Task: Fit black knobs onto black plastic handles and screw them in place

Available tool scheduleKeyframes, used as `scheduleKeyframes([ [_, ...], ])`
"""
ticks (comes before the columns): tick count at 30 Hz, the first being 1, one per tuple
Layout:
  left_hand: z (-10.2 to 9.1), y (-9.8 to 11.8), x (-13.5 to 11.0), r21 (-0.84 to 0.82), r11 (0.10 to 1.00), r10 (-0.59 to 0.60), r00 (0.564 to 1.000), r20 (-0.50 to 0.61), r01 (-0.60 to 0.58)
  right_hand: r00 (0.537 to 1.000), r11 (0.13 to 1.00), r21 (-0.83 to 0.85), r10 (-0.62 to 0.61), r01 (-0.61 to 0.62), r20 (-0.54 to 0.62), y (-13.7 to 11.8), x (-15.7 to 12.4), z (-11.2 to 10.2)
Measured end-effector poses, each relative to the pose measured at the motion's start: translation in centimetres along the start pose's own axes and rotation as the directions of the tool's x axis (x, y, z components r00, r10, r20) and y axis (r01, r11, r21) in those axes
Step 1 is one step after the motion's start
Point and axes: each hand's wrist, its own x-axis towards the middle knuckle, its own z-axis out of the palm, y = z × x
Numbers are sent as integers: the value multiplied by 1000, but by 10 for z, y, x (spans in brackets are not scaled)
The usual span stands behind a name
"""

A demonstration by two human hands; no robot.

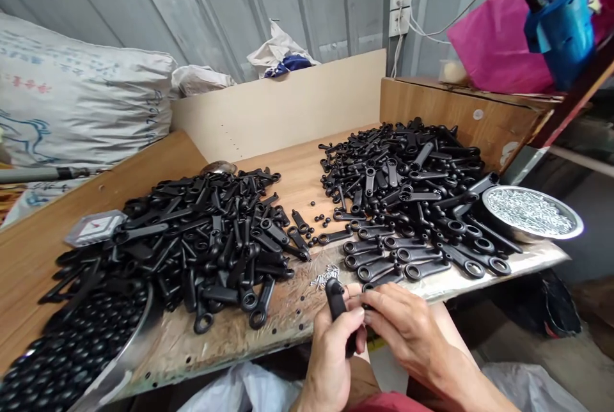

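At the near edge of the bench (225, 340): the left hand (330, 354) and right hand (407, 322) meet.
Left fingers: curled closed around a black lever (336, 300), one end standing up past the thumb.
Right fingers: bent, drawn nearly together beside the lever; I cannot tell whether they pinch anything.
Just beyond the fingers: a little pile of silver pins (327, 276).
Left of the fingers: a heap of black parts (206, 226); farther off, a bowl (139, 336) of black balls (81, 335).
Right of the fingers: ringed levers (426, 269) in rows, then a metal dish (579, 226) of pins.
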Motion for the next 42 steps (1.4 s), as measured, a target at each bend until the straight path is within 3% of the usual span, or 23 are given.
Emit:
scheduleKeyframes([
  [2,-6,1,-1,4,998,60,998,-5,-60,983,936,304,184,-178,9,2,3,2],
  [3,-9,2,-2,15,996,92,996,-9,-91,955,836,472,294,-279,43,2,5,4],
  [5,-15,3,-3,81,985,156,987,-27,-153,871,538,730,464,-422,161,0,8,9],
  [7,-21,4,-5,228,954,211,977,-40,-196,807,263,851,527,-455,268,-4,11,16],
  [8,-24,4,-5,307,929,230,972,-45,-205,790,168,877,532,-451,305,-6,12,20],
  [10,-29,3,-5,439,874,250,967,-44,-206,766,39,901,542,-432,344,-10,14,26],
  [12,-33,1,-5,510,830,283,958,-39,-225,752,-31,911,552,-411,359,-15,16,29],
  [15,-37,-5,-3,566,764,366,930,13,-309,753,-76,919,549,-387,363,-19,18,30],
  [18,-39,-9,-2,662,619,507,859,76,-424,753,-94,920,546,-381,368,-21,18,31],
  [21,-38,-9,-1,762,375,645,739,195,-528,748,-100,924,558,-370,359,-19,17,32],
  [23,-36,-7,0,796,187,713,637,293,-576,743,-95,925,569,-367,353,-17,16,33],
  [25,-32,-5,2,812,15,760,535,370,-584,735,-88,925,580,-371,350,-16,15,33],
  [27,-29,-3,4,822,-107,774,472,422,-559,727,-81,925,595,-372,344,-14,14,33],
  [32,-24,-4,9,833,-259,767,419,485,-489,691,-75,925,643,-372,330,-11,13,31],
  [38,-22,-8,12,820,-338,747,397,532,-462,637,-66,925,707,-374,308,-12,13,30],
  [42,-21,-12,16,821,-382,748,379,544,-425,586,9,922,774,-387,239,-12,13,36],
])
